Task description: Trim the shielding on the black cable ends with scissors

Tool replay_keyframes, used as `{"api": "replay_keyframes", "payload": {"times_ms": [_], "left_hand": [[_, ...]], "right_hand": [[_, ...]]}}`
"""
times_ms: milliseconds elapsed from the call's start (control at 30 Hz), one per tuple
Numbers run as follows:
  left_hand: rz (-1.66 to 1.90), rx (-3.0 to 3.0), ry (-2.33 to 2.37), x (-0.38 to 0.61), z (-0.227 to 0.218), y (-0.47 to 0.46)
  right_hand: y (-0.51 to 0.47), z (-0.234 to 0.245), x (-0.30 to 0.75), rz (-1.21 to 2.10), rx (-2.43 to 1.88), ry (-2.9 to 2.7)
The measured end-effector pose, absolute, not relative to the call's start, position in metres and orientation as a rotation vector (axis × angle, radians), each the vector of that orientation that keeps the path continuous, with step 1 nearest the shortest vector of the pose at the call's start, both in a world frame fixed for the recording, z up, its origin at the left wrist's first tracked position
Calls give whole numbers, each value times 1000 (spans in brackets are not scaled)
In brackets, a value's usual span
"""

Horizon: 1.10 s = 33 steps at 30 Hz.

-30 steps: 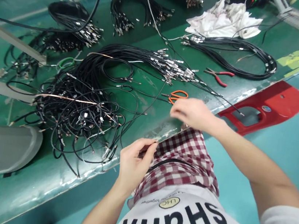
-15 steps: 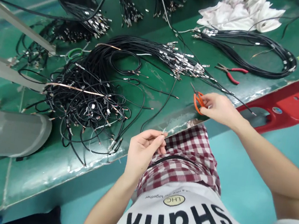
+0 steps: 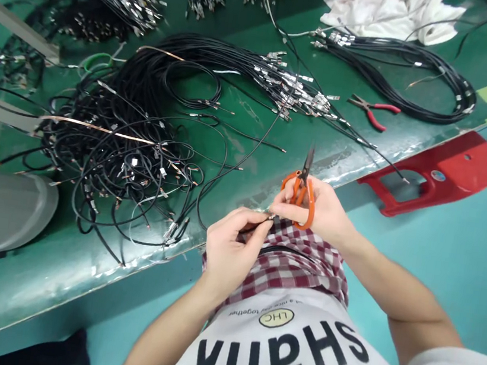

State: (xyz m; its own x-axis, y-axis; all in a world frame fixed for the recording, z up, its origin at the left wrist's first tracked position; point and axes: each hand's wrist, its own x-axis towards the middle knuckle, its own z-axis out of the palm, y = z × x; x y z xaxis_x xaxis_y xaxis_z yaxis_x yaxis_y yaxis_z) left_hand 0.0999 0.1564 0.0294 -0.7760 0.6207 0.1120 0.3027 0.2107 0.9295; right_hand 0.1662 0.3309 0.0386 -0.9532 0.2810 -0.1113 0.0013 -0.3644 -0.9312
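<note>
Two bare hands work close together just off the edge of the green worktop (image 3: 27,291), above a red-and-white checked cloth (image 3: 290,269) at the person's front. The left hand (image 3: 234,253) has a narrow pinch grip on a thin black cable (image 3: 252,227), and a small metal terminal (image 3: 272,217) pokes out past its fingertips. The right hand (image 3: 327,211) has a firm grip on orange-handled scissors (image 3: 311,203), fingers through the loops and the dark blades (image 3: 306,166) pointing up and away, nearly shut. Its fingertips sit just beside the terminal.

On the worktop, a tangled pile of black cables (image 3: 116,157) lies left of the hands, and a bundle of metal-tipped cables (image 3: 283,83) fans out beyond them. Red-handled pliers (image 3: 373,108) rest beside a looped cable coil (image 3: 418,80), with a crumpled white cloth (image 3: 383,6) farther off. A red plastic stool (image 3: 446,173) sits on the teal floor (image 3: 393,304) just past the worktop's edge.
</note>
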Motion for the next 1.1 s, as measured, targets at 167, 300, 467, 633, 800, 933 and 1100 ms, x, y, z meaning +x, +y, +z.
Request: {"api": "replay_keyframes", "payload": {"times_ms": [167,300,467,633,800,933,1100], "left_hand": [[1662,625,2002,102,31,156],[1692,432,1825,103,31,160],[1729,312,1749,99,32,164],[1731,289,1715,95,30,166],[1733,311,1743,96,30,169],[1730,311,1760,97,32,172],[1729,316,1772,97,31,173]], "right_hand": [[324,17,159,2659,-391,-1517],[324,7,159,2659,-428,-1522],[346,24,177,1860,-412,-2282],[363,41,202,524,-129,-2865],[358,46,210,183,-12,-2920],[355,50,208,79,44,-2929],[353,60,205,16,21,-2989]]}}
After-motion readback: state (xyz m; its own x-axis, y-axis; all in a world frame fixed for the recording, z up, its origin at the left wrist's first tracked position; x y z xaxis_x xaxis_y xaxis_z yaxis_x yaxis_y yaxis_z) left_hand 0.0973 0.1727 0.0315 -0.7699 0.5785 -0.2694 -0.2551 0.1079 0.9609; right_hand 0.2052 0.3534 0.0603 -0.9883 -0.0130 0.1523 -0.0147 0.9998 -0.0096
